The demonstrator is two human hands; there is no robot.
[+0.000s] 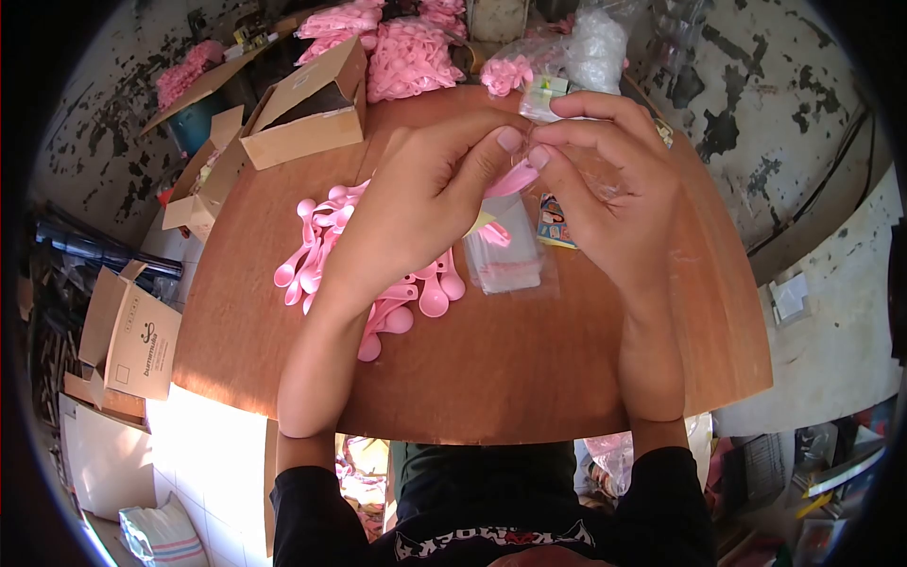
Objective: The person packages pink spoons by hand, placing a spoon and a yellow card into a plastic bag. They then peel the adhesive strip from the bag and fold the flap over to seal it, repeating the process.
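Note:
My left hand (420,194) and my right hand (619,175) are raised over the table, their fingertips almost meeting. Pink measuring spoons (511,180) show between them, with their handle ends at the pinched fingers. Thumb and forefinger of each hand are closed there; whatever joins the spoons at the tips is too small to make out. Another pink part (493,232) sticks out below my left hand, beside a pale yellow bit. Loose pink measuring spoons (433,299) lie under and left of my left forearm. Clear plastic bags (505,265) lie flat beneath the hands.
The brown table (529,369) has a rounded far edge. An open cardboard box (307,132) stands at its back left, near bags of pink pieces (413,61). A small printed packet (554,222) lies near my right wrist. More cartons (142,340) stand on the left.

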